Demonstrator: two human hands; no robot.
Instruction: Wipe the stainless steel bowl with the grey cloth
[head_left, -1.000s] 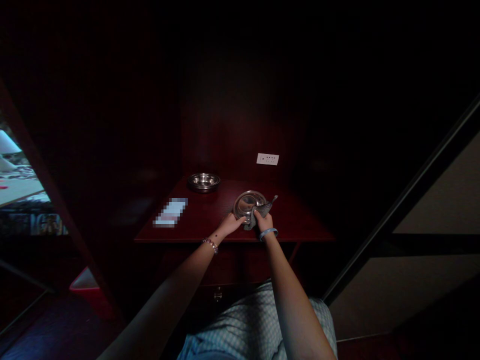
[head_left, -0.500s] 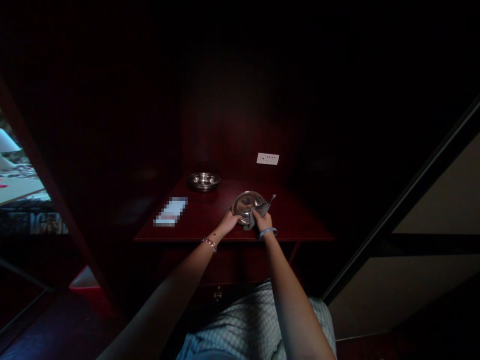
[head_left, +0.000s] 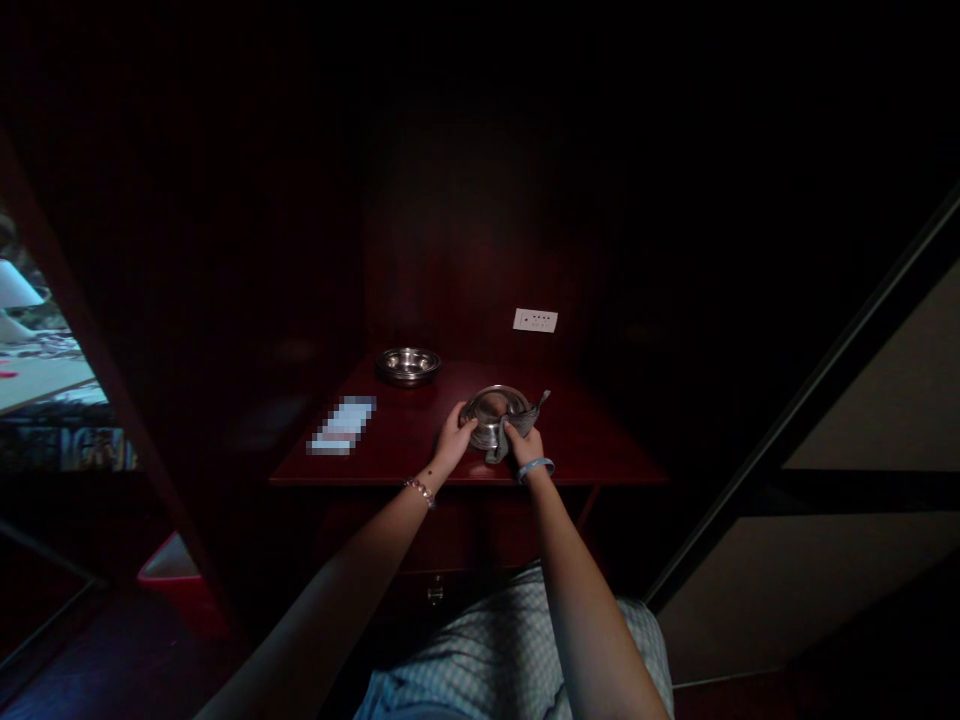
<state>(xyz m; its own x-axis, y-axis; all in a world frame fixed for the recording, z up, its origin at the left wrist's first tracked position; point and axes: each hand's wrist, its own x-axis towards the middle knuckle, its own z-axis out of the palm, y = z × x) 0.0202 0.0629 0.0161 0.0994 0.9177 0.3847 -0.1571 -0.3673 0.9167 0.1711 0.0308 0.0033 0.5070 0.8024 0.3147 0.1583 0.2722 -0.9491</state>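
Note:
A round steel bowl [head_left: 491,407] is tilted up over the dark red wooden table [head_left: 600,450]. My left hand [head_left: 453,437] grips its left rim, fingers curled round the edge. My right hand [head_left: 523,442], with a blue band at the wrist, is closed on a grey cloth [head_left: 512,427] pressed against the bowl's right side. A corner of the cloth sticks out to the upper right.
A second steel bowl [head_left: 407,364] sits at the back left of the table. A blurred flat card [head_left: 342,425] lies at the left. A white wall socket [head_left: 535,320] is behind. A red object [head_left: 169,565] stands on the floor at left. The surroundings are very dark.
The bowl has turned a little in my hands and my left hand has shifted up along its left rim. The cloth stays pressed on the right side.

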